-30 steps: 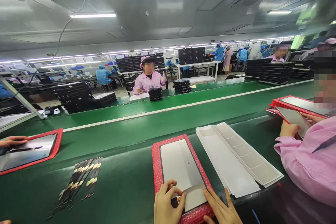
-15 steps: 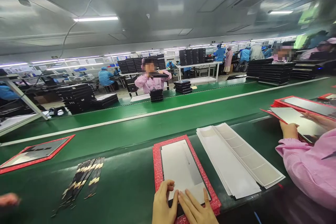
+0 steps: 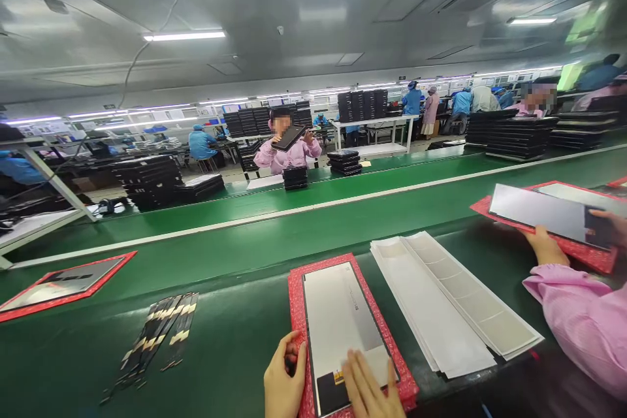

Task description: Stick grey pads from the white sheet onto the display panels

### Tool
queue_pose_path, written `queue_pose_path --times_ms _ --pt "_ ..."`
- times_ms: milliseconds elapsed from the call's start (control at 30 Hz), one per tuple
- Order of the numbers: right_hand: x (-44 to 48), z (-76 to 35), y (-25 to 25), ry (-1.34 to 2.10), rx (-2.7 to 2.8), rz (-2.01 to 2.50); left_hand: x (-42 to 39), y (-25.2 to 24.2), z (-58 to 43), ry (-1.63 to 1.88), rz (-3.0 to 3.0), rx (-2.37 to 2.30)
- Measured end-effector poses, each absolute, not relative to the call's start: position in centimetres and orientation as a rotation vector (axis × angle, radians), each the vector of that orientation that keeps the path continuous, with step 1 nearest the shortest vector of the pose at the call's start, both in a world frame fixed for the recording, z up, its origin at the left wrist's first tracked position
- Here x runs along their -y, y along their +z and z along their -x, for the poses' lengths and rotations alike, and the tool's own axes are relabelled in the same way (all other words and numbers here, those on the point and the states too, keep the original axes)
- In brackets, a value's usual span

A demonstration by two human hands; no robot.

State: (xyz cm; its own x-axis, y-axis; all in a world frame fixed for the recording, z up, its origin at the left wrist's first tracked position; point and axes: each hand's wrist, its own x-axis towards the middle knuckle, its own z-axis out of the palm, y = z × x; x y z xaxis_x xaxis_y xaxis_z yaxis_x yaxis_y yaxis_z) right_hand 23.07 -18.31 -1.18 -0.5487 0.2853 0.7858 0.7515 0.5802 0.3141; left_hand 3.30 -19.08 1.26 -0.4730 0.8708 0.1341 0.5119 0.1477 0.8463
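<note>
A silver-backed display panel (image 3: 333, 313) lies on a red bubble-wrap sheet (image 3: 297, 300) in front of me. Its near end is black, with a small gold-coloured patch. My left hand (image 3: 285, 375) is at the sheet's left edge, fingers curled and thumb along that edge; its fingertips are partly hidden. Slightly blurred, my right hand (image 3: 369, 385) lies flat with fingers stretched over the panel's near right part. To the right are white sheets of labels (image 3: 455, 300), partly bare. Black flex strips (image 3: 157, 333) with pale gold bands lie in a loose group to the left.
Another panel (image 3: 68, 287) on red wrap lies far left on the green belt (image 3: 235, 235). At right, a co-worker's hands (image 3: 546, 247) hold a panel (image 3: 543, 212) over red wrap. Across the belt, a person in pink (image 3: 289, 150) tilts a black device near black stacks (image 3: 147, 179).
My left hand has moved left from the panel's near end to the sheet's edge, uncovering the black end. The co-worker at right has lifted and turned a panel; the person opposite tilts the device.
</note>
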Motion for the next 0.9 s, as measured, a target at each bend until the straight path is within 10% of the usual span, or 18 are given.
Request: queue_pose_path --times_ms 900 --pt "17.5 -32.4 -2.1 -0.943 2.290 0.972 22.4 1.8 9.2 1.096 -1.118 -2.450"
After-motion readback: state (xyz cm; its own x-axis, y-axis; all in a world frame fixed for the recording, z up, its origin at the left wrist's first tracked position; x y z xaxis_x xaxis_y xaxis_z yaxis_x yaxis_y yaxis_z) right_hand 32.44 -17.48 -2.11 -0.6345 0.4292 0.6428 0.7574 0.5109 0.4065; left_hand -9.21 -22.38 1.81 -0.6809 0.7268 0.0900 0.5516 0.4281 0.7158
